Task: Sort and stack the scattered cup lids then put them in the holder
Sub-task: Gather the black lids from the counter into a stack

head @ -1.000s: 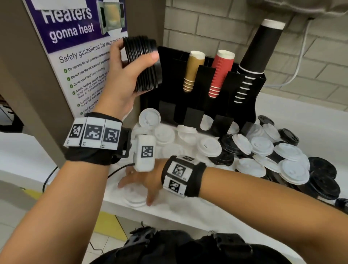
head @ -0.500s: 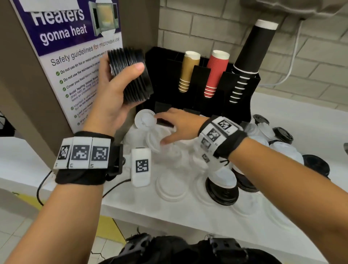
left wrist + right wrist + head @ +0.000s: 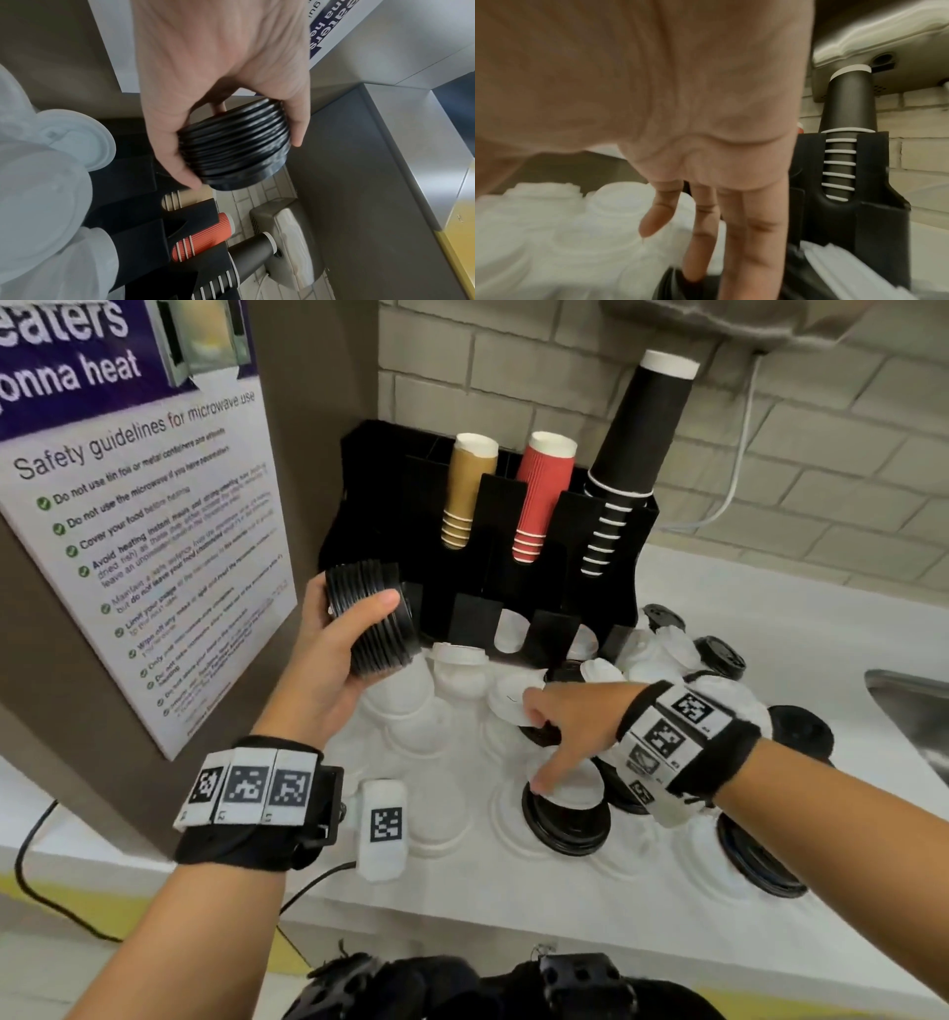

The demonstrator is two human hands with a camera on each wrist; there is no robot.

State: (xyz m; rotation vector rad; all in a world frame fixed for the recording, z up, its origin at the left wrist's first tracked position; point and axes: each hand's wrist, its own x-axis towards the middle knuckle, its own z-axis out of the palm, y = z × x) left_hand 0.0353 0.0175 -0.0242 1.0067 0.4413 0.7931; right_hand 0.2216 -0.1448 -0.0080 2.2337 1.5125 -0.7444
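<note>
My left hand (image 3: 354,634) grips a stack of several black lids (image 3: 371,619) on its side, just left of the black holder (image 3: 513,588) and above the white lids. The left wrist view shows thumb and fingers wrapped round the same stack (image 3: 236,150). White lids (image 3: 411,706) and black lids (image 3: 801,731) lie scattered over the counter in front of the holder. My right hand (image 3: 557,726) reaches down into the pile with its fingers nearly straight. Its fingertips touch a black lid (image 3: 677,284), and its thumb rests on a white lid (image 3: 570,788) lying on another black lid (image 3: 565,824).
The holder carries tan (image 3: 470,490), red (image 3: 544,495) and black cup stacks (image 3: 637,433). A brown panel with a safety poster (image 3: 154,531) stands close on the left. A steel sink (image 3: 914,711) sits at the right. The counter's front edge (image 3: 513,932) is near me.
My left hand has lowered the black stack from beside the poster to the holder's left front. My right hand went from the front left edge, past the holder, into the middle of the pile.
</note>
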